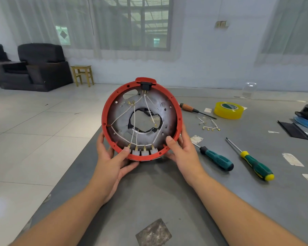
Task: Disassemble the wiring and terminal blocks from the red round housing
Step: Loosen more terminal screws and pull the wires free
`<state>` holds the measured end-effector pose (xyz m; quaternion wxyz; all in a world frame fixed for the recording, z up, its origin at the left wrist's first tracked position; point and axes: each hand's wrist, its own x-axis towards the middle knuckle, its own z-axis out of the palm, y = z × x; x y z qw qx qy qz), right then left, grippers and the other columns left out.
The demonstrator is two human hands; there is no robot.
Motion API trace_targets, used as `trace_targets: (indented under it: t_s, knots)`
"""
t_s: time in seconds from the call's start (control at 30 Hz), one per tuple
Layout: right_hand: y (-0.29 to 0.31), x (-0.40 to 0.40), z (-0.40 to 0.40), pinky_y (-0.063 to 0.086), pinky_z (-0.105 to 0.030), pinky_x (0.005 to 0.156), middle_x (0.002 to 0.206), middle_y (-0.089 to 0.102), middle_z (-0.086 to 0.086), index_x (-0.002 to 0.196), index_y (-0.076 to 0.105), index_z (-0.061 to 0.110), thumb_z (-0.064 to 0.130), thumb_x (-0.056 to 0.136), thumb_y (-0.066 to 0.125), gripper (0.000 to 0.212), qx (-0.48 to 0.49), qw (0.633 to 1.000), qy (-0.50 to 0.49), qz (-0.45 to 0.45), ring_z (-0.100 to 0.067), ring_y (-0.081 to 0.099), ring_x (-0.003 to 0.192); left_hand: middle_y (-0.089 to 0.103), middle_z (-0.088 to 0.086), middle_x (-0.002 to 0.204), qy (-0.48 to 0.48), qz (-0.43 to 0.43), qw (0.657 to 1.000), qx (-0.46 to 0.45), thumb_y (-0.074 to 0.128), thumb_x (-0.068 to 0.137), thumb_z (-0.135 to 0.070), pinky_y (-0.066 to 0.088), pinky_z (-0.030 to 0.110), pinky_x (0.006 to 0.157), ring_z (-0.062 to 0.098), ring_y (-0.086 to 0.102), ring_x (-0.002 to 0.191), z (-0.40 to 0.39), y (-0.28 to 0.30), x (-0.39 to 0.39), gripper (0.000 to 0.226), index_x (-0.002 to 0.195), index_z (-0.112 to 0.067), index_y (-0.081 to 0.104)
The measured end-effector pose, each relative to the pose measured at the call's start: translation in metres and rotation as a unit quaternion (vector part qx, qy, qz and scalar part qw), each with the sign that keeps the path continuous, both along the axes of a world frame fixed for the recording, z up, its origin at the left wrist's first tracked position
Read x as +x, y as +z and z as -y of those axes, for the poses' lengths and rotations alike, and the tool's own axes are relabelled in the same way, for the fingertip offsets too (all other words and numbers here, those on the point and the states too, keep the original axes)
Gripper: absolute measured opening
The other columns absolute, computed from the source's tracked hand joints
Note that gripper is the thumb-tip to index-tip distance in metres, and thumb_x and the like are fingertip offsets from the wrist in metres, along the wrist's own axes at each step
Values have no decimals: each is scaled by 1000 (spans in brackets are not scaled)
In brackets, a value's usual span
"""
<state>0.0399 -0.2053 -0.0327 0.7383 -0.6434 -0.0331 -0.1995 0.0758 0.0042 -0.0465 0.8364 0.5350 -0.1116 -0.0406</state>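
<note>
At the centre of the frame, a round red plastic housing [142, 119] is held upright on its edge, its open side facing the camera, just above a matte grey tabletop [167, 192]. The left hand [112, 160] grips the lower left of the rim, fingers curled behind it and the thumb pressed onto the inner edge beside the terminal blocks. The right hand [181, 153] grips the lower right of the rim in the same way, its thumb hooked over the red edge.

Inside the housing sits a dull grey metal plate [117, 119] with small drilled holes and a ragged dark opening in the middle. Thin white wires [134, 118] cross the plate, ending in small brass clips. Along the bottom inner rim stands a row of pale, blocky terminal blocks [144, 152]. A black socket [144, 85] sits at the top under a red tab.

To the right on the tabletop lie a wooden-handled screwdriver [194, 109], a glossy roll of yellow tape [228, 110], a loose bundle of wires with brass ends [209, 124], and two screwdrivers with ribbed green handles, one tipped black [216, 158], one tipped yellow [254, 163].
</note>
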Motion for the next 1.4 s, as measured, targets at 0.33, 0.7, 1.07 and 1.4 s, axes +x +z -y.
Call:
trace_targets:
  t_s: [0.33,0.7,1.07,1.4]
  knots:
    - [-4,10,-1,58,-49,94,148,54,7,156,30,42,15,105,55,63,-6,1000,8,13,-23,63,125,74,16,126,-59,-109,991,-50,76,81,-3,65,44,81,37,75,111,-10,-1,8,57,134,-13,58]
    - [-5,13,3,43,-35,111,134,61,24,145,47,44,43,105,49,41,-192,980,-44,-10,1,54,128,76,21,117,-36,-142,986,-78,68,92,9,65,47,75,41,76,105,-13,0,3,59,141,-15,49]
    - [2,-24,66,40,-40,91,123,57,-7,120,62,21,46,95,47,38,-646,605,-347,-310,-30,51,118,80,15,109,1,-133,986,-100,74,84,7,65,46,74,37,78,99,-13,0,3,72,143,-22,45]
    - [-7,-18,81,39,-39,77,121,59,-9,122,61,17,43,105,38,38,-596,657,-341,-312,-31,57,113,77,17,118,15,-124,987,-101,74,87,5,65,46,76,40,76,104,-15,-2,4,71,144,-27,47]
